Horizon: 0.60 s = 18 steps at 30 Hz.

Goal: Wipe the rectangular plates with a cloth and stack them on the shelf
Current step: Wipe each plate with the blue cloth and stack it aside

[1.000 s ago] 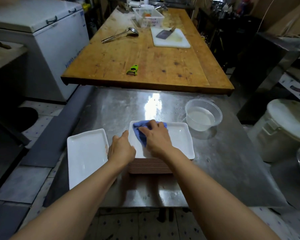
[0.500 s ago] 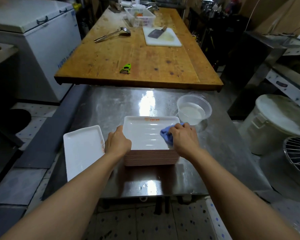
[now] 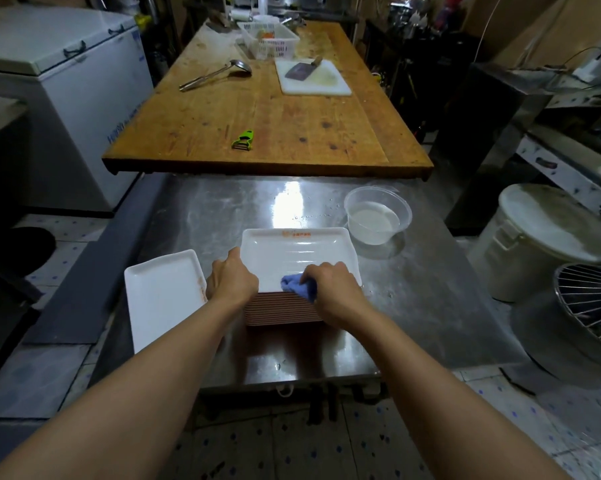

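Note:
A stack of white rectangular plates (image 3: 297,254) with reddish-brown edges stands on the steel table (image 3: 413,306). Orange lettering marks the top plate's far rim. My right hand (image 3: 332,289) presses a blue cloth (image 3: 299,289) against the near edge of the top plate. My left hand (image 3: 233,282) grips the stack's left near corner. A single white rectangular plate (image 3: 160,296) lies flat to the left, close to the table's left edge.
A clear plastic bowl of water (image 3: 375,216) sits just right of the stack. Beyond lies a wooden table (image 3: 275,133) with a green peeler (image 3: 243,139), ladle, cutting board and basket. A white bucket (image 3: 541,237) and wire rack (image 3: 593,306) stand at the right, a freezer (image 3: 67,81) at the left.
My right hand has swept the blue cloth from the plate's far left, across to its right side, then back along the near edge. My left hand has stayed on the stack's left side.

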{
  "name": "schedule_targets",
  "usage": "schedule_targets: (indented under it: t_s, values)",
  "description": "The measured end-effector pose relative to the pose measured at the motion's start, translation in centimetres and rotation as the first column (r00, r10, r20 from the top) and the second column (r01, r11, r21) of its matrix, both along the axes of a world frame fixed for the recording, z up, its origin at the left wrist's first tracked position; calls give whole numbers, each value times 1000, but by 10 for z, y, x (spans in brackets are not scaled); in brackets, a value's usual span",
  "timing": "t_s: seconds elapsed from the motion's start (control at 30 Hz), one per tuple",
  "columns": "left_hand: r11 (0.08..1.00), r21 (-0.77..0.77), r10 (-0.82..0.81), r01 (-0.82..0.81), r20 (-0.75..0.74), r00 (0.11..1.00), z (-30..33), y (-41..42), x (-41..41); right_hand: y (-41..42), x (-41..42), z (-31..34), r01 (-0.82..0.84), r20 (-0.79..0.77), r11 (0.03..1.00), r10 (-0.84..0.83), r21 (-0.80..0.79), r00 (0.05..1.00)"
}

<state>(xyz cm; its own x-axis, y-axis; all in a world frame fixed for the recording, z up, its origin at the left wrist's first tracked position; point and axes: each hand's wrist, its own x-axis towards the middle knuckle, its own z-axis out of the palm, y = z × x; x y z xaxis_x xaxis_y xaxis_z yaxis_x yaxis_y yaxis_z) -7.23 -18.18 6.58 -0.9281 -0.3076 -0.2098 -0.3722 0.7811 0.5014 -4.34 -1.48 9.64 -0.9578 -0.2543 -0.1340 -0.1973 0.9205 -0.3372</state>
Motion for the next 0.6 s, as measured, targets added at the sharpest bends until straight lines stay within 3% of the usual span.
schedule_targets:
  t_s: [0.13,0.23,0.33,0.4,0.47,0.6]
  values:
    - [996,-92,12,-12,1,1000,12,3,11,20,0,12,198,44,939,-194,-280,980]
    - [970,-230,-112,79,-132,985,18,11,22,35,3,18,336,-14,851,-373,-403,928]
    - [884,-325,-417,336,-224,881,16,23,27,46,5,25,424,-13,788,-480,-445,877]
    - [769,-426,-587,476,-177,790,13,32,29,51,8,25,433,-20,770,-499,-468,866]
    - [675,-527,-652,517,-96,752,7,39,27,54,11,24,434,-22,760,-506,-483,862]
    - [658,-571,-660,491,-123,741,-6,46,22,59,15,20,451,-17,745,-526,-491,850]
